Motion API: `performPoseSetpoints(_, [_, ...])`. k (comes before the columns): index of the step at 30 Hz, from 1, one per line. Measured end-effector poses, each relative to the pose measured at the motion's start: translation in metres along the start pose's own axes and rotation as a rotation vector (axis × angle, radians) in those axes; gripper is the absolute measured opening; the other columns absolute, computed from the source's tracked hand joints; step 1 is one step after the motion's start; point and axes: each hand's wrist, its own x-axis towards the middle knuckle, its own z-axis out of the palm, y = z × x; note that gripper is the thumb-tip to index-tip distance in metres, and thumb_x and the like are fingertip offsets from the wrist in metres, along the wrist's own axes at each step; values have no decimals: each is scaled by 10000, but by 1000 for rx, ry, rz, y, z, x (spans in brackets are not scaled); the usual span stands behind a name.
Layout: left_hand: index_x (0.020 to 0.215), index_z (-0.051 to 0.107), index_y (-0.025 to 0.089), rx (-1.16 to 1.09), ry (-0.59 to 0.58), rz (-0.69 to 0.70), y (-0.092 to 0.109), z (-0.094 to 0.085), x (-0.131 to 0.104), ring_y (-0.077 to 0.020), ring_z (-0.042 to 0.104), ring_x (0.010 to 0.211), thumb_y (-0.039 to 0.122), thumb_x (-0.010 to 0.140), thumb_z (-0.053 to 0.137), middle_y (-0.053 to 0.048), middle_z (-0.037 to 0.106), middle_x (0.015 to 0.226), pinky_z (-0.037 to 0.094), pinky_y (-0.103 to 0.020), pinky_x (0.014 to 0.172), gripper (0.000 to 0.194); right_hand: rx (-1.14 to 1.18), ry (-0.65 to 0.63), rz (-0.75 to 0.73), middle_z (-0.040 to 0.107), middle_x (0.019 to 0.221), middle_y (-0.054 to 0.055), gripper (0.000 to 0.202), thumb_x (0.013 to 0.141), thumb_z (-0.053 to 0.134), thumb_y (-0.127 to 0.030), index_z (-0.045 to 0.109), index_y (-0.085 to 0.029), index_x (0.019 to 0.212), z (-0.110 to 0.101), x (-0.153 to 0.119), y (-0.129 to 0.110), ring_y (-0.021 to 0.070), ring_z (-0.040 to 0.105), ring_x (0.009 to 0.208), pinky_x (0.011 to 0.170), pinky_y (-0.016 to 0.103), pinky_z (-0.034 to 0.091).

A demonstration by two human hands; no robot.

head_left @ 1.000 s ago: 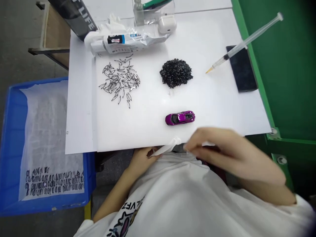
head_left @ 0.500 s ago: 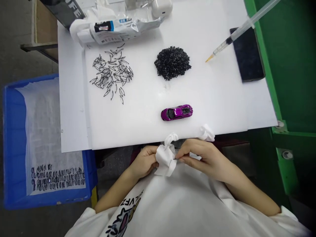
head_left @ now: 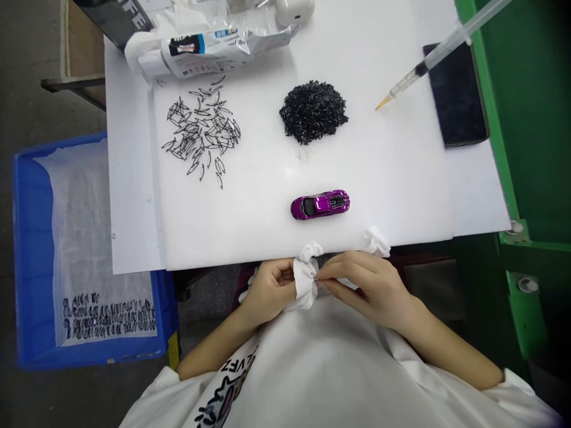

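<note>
Just below the near edge of the white table (head_left: 401, 178), my left hand (head_left: 267, 288) grips a crumpled white cloth (head_left: 306, 279). My right hand (head_left: 366, 285) pinches something small and dark against that cloth; what it is I cannot tell. A purple toy car (head_left: 320, 204) lies on the table just beyond both hands. Another white wad (head_left: 376, 241) sits at the table edge above my right hand.
A heap of small black parts (head_left: 313, 111) and a scatter of thin wire loops (head_left: 200, 134) lie farther back. A syringe (head_left: 428, 59) rests over a dark phone (head_left: 457, 95) at the right. A wipes packet (head_left: 209, 44) lies at the back. A blue bin (head_left: 31, 249) stands at the left.
My right hand came in from the right and met my left hand at the cloth. The cloth is now bunched tighter between both hands.
</note>
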Motion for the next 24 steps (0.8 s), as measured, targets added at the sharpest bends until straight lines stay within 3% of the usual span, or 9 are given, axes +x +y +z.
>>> performPoseSetpoints(4, [792, 686, 124, -22, 1, -3, 2, 4, 1, -179, 625, 713, 366, 619, 780, -38, 683, 737, 490, -259, 664, 312, -154, 62, -111, 680, 755, 36, 107, 797, 617, -104, 605, -149, 893, 2, 1, -1, 122, 632, 671, 599, 231, 550])
performPoseSetpoints(8, [808, 688, 128, -80, 4, -24, 4, 7, 0, -162, 623, 696, 342, 618, 783, -31, 688, 753, 477, -241, 659, 301, -213, 82, -161, 681, 749, 46, 144, 784, 617, -68, 592, -143, 905, 4, 2, -1, 126, 627, 668, 599, 231, 551])
performPoseSetpoints(16, [694, 656, 119, -70, -23, -103, 3, 4, 2, -110, 533, 571, 301, 589, 794, 4, 609, 619, 422, -214, 553, 252, -295, 17, -297, 648, 664, 36, 71, 810, 576, -84, 556, -146, 839, 4, 1, 6, 127, 577, 577, 519, 243, 500])
performPoseSetpoints(24, [688, 609, 125, 5, -38, -51, 1, 7, 2, -85, 468, 565, 259, 576, 777, 21, 553, 630, 379, -190, 528, 242, -356, -49, -311, 644, 678, 36, 88, 831, 534, -77, 557, -148, 878, 0, -1, 2, 134, 572, 601, 535, 260, 510])
